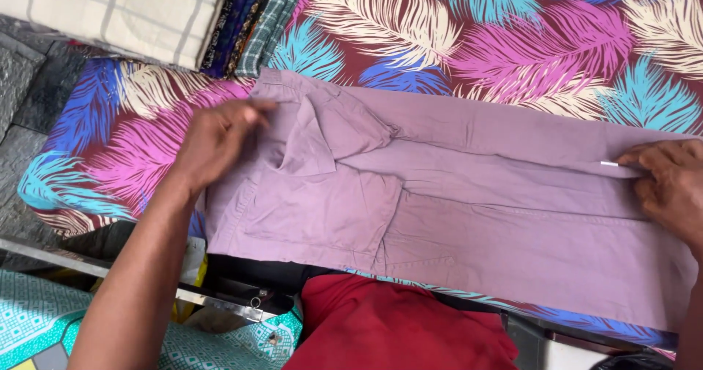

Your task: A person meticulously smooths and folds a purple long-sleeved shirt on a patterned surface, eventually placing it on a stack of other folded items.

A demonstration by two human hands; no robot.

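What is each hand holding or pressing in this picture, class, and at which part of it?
Both hands rest on the mauve trousers. The left hand has its fingers on the waistband end; the right hand presses flat on the leg end. Neither hand lifts the cloth.

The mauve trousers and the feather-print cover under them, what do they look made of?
The mauve trousers look like matte woven cotton twill: visible seams, a patch pocket and soft creases. The feather-print cover looks like thin printed fabric, smoother, perhaps cotton or polyester; the weave is too fine to tell. The left hand and right hand press the trousers flat.
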